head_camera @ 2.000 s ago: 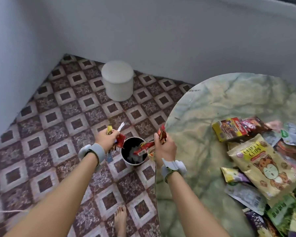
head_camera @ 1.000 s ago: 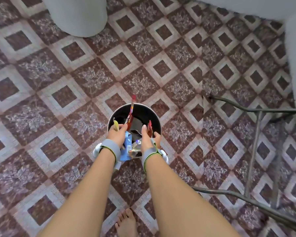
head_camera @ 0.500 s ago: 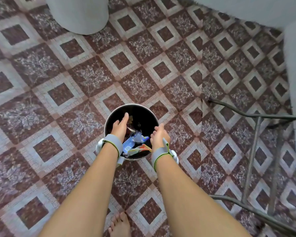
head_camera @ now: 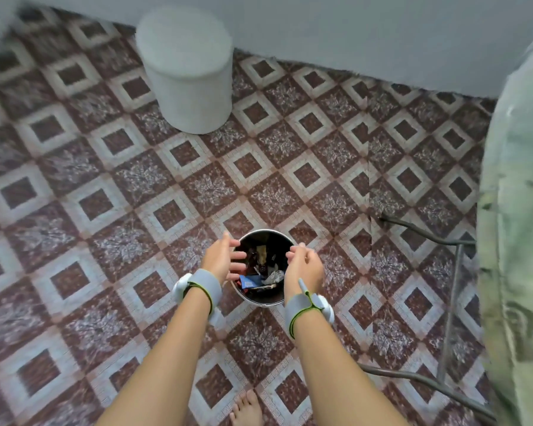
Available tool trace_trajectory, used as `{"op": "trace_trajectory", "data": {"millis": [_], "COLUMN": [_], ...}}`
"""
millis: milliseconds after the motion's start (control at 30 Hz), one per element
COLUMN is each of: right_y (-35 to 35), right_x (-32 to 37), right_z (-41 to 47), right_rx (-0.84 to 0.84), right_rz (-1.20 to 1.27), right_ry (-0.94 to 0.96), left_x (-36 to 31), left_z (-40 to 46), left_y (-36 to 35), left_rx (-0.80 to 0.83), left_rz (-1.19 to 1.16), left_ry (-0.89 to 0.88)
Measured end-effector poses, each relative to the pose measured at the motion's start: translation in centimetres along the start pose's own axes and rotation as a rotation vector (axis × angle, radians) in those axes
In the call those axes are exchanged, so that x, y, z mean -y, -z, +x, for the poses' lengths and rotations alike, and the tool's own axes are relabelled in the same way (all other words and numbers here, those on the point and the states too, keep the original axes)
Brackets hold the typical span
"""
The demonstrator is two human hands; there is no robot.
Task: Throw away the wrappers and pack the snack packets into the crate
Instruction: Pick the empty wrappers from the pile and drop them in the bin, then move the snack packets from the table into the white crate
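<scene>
A small round metal bin (head_camera: 263, 299) stands on the tiled floor below me. Crumpled wrappers (head_camera: 260, 276) in blue, red, black and silver lie inside it. My left hand (head_camera: 220, 258) hovers over the bin's left rim with fingers spread and nothing in them. My right hand (head_camera: 303, 264) hangs over the right rim, fingers loosely curled, holding nothing. Snack packets and the crate are out of view.
A white cylindrical stool (head_camera: 186, 69) stands by the wall at the back. The green marble table edge (head_camera: 517, 210) fills the right side, with its dark metal legs (head_camera: 450, 302) underneath. My bare foot (head_camera: 246, 408) is at the bottom.
Both hands carried wrappers to the bin and let them go inside it. The hands have since lifted slightly above the rim, empty, and my view has tilted up.
</scene>
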State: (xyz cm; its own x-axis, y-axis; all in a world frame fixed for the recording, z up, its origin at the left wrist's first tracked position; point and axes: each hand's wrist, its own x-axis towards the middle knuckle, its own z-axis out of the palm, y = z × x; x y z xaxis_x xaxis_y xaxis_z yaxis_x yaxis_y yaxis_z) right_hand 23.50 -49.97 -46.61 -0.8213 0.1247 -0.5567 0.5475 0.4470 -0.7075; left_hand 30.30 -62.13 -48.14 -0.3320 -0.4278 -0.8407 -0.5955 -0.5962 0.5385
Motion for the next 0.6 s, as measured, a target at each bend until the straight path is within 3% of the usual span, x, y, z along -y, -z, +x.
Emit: {"op": "trace_trajectory", "data": {"millis": [133, 333, 467, 600], "right_y": [4.8, 14.0, 28.3, 41.5], "right_x": [10.2, 21.0, 24.8, 24.2], "right_z": [-5.7, -14.6, -16.9, -15.2], "right_rx": [0.064, 0.368, 0.356, 0.314], "right_rz": [-0.064, -0.101, -0.249, -0.353], "right_ry": [0.076, 0.205, 0.369, 0.429], "left_x": [-7.4, -18.2, -22.4, -22.0], "left_z": [-8.1, -20.8, -31.9, -40.5], "left_y": [2.2, 2.6, -3.9, -12.3], "left_rx": [-0.003, -0.025, -0.005, 0.054], "left_rz": [0.13, 0.181, 0.263, 0.32], "left_ry": [-0.135, -0.32, -0.428, -0.521]}}
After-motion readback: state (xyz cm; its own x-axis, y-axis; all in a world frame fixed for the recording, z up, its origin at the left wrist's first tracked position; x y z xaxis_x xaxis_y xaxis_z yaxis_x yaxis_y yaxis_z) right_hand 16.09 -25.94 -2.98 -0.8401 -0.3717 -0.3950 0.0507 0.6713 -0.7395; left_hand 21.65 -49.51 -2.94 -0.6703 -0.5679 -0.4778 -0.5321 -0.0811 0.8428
